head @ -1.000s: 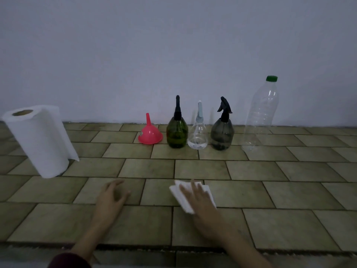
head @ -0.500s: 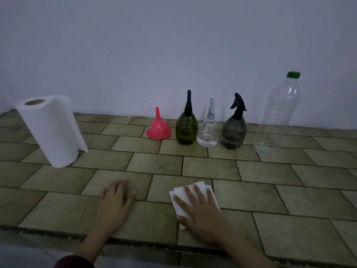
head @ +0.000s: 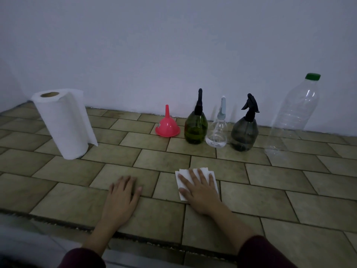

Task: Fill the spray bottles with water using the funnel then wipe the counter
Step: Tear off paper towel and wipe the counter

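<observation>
Since prev frame, folded paper towel under flat R hand slid right; L hand flat on counter, holds nothing; no legible writing.

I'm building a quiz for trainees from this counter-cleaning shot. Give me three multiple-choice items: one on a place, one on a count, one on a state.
1. Where does the pink funnel stand?
A. left of the green spray bottle
B. on the paper towel roll
C. right of the large clear bottle

2. How many spray bottles stand by the wall?
A. two
B. three
C. five

3. What is the right hand doing?
A. gripping a bottle
B. lifting the funnel
C. pressing flat on a folded paper towel

Answers: 1 A, the funnel sits upside down just left of the green bottle. 2 B, green, clear and grey. 3 C, the fingers lie straight on the towel, on the tiled counter.
</observation>
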